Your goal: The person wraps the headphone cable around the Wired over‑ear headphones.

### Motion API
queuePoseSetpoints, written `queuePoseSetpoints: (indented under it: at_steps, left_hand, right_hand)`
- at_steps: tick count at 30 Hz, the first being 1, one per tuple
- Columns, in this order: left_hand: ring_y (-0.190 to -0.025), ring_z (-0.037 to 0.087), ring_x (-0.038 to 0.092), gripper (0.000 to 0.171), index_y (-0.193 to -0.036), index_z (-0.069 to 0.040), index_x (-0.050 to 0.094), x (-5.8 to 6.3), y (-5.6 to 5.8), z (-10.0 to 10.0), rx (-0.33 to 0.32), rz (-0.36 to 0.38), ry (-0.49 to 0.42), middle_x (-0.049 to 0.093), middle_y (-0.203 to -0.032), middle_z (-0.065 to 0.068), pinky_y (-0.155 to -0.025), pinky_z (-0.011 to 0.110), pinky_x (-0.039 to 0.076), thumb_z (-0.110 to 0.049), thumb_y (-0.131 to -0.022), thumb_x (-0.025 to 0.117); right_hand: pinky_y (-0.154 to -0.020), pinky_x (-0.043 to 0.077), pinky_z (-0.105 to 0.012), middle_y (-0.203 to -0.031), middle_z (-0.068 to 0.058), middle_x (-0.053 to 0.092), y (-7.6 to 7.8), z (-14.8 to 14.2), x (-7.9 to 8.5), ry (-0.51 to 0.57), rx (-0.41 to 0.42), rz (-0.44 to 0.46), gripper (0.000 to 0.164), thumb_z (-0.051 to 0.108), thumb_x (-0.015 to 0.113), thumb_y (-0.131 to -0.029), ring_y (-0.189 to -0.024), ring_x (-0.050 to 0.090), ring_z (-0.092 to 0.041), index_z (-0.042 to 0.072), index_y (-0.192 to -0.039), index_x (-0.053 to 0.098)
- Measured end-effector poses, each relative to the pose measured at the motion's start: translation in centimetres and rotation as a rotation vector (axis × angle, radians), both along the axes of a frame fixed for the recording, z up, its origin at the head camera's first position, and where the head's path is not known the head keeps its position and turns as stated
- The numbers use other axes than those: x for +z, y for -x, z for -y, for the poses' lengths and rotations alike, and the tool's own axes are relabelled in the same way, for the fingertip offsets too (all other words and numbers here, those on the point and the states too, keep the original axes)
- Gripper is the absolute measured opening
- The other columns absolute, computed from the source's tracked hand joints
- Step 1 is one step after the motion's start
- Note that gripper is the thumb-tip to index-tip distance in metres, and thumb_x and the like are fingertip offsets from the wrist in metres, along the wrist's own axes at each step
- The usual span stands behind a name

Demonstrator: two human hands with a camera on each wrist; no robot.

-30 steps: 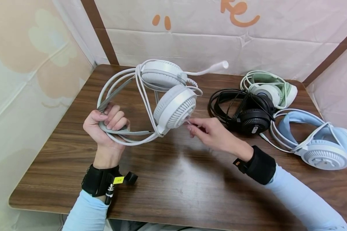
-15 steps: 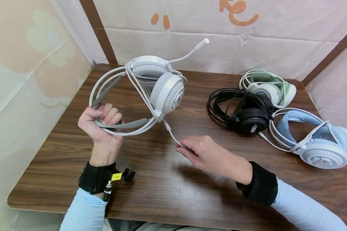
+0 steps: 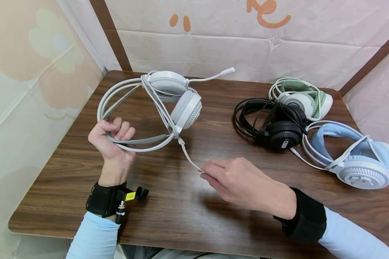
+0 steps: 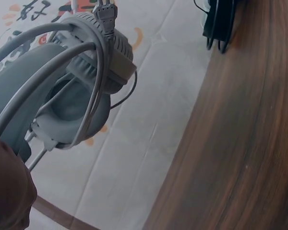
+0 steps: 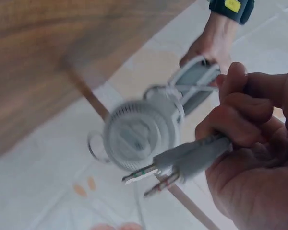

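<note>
My left hand (image 3: 113, 140) grips the headband of a white headset (image 3: 185, 111), which it holds up over the table. White cable is looped round the headset beside its ear cups, and the microphone boom (image 3: 210, 77) points right. From the bundle a free length of cable (image 3: 188, 157) runs down to my right hand (image 3: 243, 183), whose fingers pinch it. Two grey audio plugs (image 5: 192, 158) stick out of the right hand in the right wrist view. In the left wrist view the looped cable (image 4: 98, 72) crosses the ear cups.
Three other headsets lie at the right of the wooden table (image 3: 168, 201): a black one (image 3: 283, 135), a green and white one (image 3: 301, 104), and a light blue one (image 3: 364, 172). A printed curtain (image 3: 214, 46) hangs behind the table.
My right hand has moved from beside the ear cup down towards me, drawing out a length of cable. The headset has shifted a little left; its microphone boom swung up, then down again.
</note>
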State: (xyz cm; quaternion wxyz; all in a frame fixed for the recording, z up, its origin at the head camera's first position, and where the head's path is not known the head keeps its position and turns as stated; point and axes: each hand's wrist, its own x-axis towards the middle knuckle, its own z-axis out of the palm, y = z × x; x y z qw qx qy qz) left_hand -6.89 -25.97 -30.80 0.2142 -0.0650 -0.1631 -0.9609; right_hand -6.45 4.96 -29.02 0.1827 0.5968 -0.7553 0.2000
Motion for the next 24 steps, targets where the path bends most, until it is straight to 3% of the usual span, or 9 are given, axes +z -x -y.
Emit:
queuePoseSetpoints:
  at_steps: [4,8,15,21,24]
  left_hand:
    - [-0.039,0.008,0.019,0.049,-0.066,-0.015,0.017,-0.3,-0.1,-0.3,0.040,0.006,0.153,0.016,-0.053,-0.004,-0.039,0.018,0.018,0.007,-0.060,0.060]
    - [-0.040,0.008,0.019,0.043,-0.067,-0.013,0.022,-0.7,-0.1,-1.0,0.079,0.007,0.302,0.016,-0.055,-0.003,-0.041,0.019,0.015,0.011,-0.065,0.057]
    - [-0.041,0.010,0.016,0.027,-0.068,-0.014,0.027,-0.6,-0.4,-2.0,0.034,0.005,0.436,0.016,-0.055,-0.002,-0.040,0.020,0.013,0.012,-0.072,0.032]
    - [-0.042,0.011,0.014,0.026,-0.069,-0.015,0.024,-0.9,-0.7,-2.8,-0.049,0.008,0.475,0.015,-0.056,-0.002,-0.040,0.020,0.015,0.011,-0.072,0.026]
    - [-0.043,0.011,0.014,0.025,-0.069,-0.015,0.022,-1.3,-0.7,-3.1,-0.097,0.024,0.468,0.015,-0.056,-0.002,-0.041,0.019,0.015,0.009,-0.072,0.025]
  right_hand:
    - [-0.050,0.046,-0.024,-0.075,0.001,0.056,0.1,-0.2,1.3,-0.018,-0.098,-0.228,0.007,0.005,0.062,-0.093,-0.061,0.054,-0.011,0.006,-0.097,0.066]
    - [-0.055,0.047,-0.027,-0.077,-0.003,0.054,0.3,-0.2,2.7,-0.055,-0.186,-0.423,0.016,0.001,0.050,-0.097,-0.067,0.052,-0.019,0.004,-0.100,0.065]
    - [-0.067,0.044,-0.034,-0.084,-0.010,0.056,1.1,0.1,4.8,-0.080,-0.224,-0.582,0.022,0.000,0.043,-0.101,-0.079,0.051,-0.028,0.001,-0.097,0.065]
    - [-0.082,0.046,-0.040,-0.094,-0.013,0.051,2.4,0.9,5.8,-0.045,-0.250,-0.712,0.023,-0.007,0.045,-0.100,-0.089,0.049,-0.032,0.005,-0.093,0.063]
    - [-0.081,0.044,-0.041,-0.092,-0.012,0.049,3.3,1.6,5.9,0.007,-0.272,-0.755,0.019,-0.006,0.049,-0.099,-0.086,0.047,-0.031,0.007,-0.093,0.061]
